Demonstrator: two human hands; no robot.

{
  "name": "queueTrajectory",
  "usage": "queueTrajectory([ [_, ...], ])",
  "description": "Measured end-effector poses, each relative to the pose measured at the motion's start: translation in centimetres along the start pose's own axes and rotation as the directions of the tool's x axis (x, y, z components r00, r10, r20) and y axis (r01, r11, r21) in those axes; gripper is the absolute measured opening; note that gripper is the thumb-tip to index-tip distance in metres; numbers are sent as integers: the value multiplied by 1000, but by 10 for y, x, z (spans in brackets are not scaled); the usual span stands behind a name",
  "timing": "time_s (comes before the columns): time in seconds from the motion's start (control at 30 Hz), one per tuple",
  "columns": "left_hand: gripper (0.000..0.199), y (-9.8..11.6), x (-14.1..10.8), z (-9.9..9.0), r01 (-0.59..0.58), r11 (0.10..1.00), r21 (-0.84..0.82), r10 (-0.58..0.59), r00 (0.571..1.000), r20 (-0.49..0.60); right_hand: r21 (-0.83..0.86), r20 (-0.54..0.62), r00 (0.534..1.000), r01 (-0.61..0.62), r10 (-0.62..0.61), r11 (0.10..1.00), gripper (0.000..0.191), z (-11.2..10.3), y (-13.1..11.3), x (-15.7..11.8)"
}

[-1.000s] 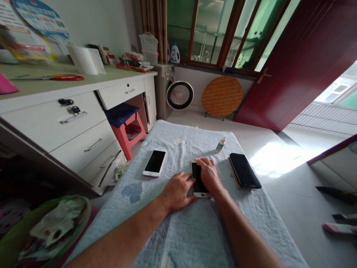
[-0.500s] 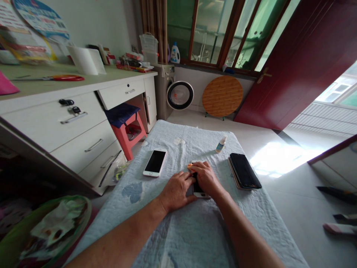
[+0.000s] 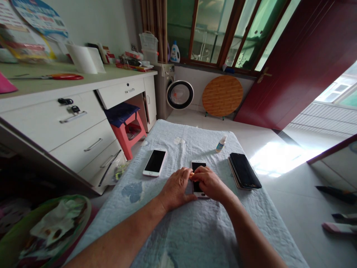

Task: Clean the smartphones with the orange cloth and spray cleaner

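In the head view a white-framed smartphone (image 3: 198, 164) with a black screen lies face up on the cloth-covered table, partly hidden by my hands. My left hand (image 3: 176, 190) grips its left side, thumb by the lower corner and fingers bent at the upper edge. Over the screen, my right hand (image 3: 208, 181) is closed on a small orange piece (image 3: 191, 175); its kind is mostly hidden by the fingers. My fingertips nearly meet at this piece. To the left lies another white smartphone (image 3: 155, 163), screen up. A small spray bottle (image 3: 221, 144) stands beyond my right hand.
Right of my hands, a dark phone (image 3: 245, 170) rests on a stack of flat devices. The table wears a pale blue quilted cloth (image 3: 167, 137). At the left are a white desk (image 3: 83, 137), a red stool (image 3: 129, 132) and a waste bin (image 3: 87, 214).
My right hand has slid nearer along the screen with the orange piece, uncovering the phone's top end. My left fingers have drawn off the screen toward its left edge.
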State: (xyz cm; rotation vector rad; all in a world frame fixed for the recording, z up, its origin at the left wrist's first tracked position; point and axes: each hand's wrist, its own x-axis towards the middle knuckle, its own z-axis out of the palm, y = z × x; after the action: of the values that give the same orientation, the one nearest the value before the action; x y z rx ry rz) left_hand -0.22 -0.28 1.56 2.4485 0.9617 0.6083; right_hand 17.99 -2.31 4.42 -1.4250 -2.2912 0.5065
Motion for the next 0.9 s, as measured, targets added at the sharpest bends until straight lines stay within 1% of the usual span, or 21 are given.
queueTrajectory([
  [0.17, 84, -2, 0, 0, -20, 994, 106, 15, 999, 48, 30, 73, 997, 22, -24, 999, 31, -6, -6, -3],
  [0.3, 75, 0, -1, -4, -27, 989, 147, 12, 995, 97, 85, 95, 994, 51, -59, 995, 30, -8, -10, -4],
  [0.4, 72, 1, -1, -4, -26, 988, 151, 10, 994, 107, 124, 110, 993, 28, -41, 992, 27, -11, -11, -4],
  [0.5, 73, 0, -1, -3, -31, 988, 148, 17, 995, 95, 120, 109, 994, -12, -1, 993, 27, -13, -7, -5],
  [0.6, 72, -1, -1, -3, -31, 989, 147, 18, 996, 91, 70, 61, 997, -51, 47, 996, 30, -11, 2, -5],
  [0.7, 73, -1, -1, -4, -32, 989, 143, 19, 995, 94, 5, -16, 995, -101, 101, 995, 32, -6, 12, -5],
  [0.8, 78, -1, -1, -4, -31, 990, 139, 17, 995, 96, -45, -94, 984, -157, 153, 987, 31, -1, 22, -5],
  [0.9, 78, -1, 0, -4, -27, 991, 134, 14, 995, 99, -103, -156, 968, -215, 198, 971, 33, 1, 27, -4],
])
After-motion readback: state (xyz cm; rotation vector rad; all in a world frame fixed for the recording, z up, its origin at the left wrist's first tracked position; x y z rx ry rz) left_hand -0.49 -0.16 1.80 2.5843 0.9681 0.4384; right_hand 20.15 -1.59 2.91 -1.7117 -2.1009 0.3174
